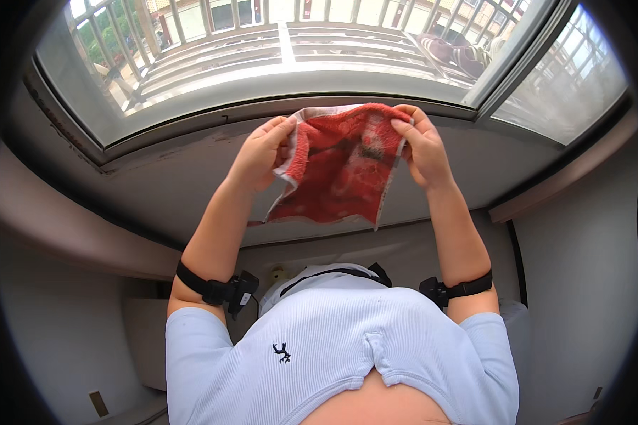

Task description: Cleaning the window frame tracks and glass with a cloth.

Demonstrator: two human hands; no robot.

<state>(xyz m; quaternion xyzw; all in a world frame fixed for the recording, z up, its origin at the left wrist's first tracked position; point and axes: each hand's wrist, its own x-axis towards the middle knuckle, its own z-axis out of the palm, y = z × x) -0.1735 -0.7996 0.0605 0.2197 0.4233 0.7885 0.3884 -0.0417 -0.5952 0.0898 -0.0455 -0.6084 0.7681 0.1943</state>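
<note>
A red patterned cloth with a pale border, like a small terry towel, hangs between my two hands. My left hand pinches its upper left corner between thumb and fingers. At the upper right corner, my right hand grips the edge with the thumb on the near side. The top of the cloth sags slightly between the hands and its lower edge hangs free. Behind it lies the pale window sill. Some fingertips of both hands are hidden by the cloth.
Beyond the sill is a window frame, with a metal railing and slatted rack outside. Dark striped shoes rest on the rack at right. A sliding glass pane stands at far right. Black straps with small devices circle both arms.
</note>
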